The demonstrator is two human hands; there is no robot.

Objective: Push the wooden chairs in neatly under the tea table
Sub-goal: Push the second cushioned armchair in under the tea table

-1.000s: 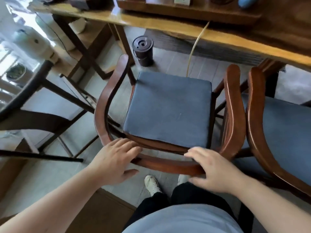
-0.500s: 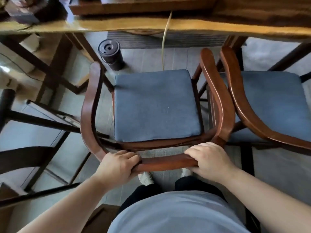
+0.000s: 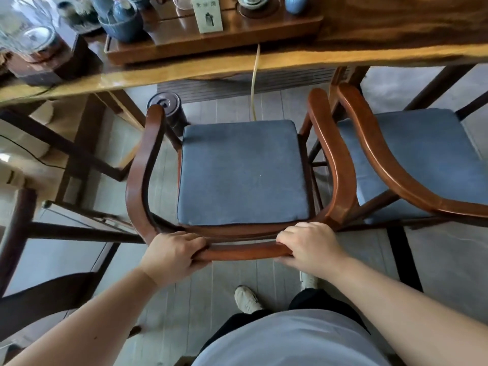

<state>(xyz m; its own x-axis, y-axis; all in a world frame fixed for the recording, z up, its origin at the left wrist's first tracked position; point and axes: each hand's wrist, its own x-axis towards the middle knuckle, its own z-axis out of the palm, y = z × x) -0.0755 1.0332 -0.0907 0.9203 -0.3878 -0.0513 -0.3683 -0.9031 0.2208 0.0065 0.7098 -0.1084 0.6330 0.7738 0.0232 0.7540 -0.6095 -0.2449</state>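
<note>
Both hands, left (image 3: 173, 256) and right (image 3: 309, 248), are clenched on the back rail of the centre-frame chair (image 3: 243, 173), short of the table (image 3: 237, 66) above; push straight, clearing the right-hand chair (image 3: 412, 165).

Both hands grip the curved back rail of a wooden chair (image 3: 141, 167): the left hand (image 3: 171, 257) near its left bend, the right hand (image 3: 309, 247) near its right. Its blue cushion (image 3: 243, 173) faces the tea table (image 3: 290, 56), front edge short of the tabletop. A second chair (image 3: 383, 167) stands just beside it on the right.
</note>
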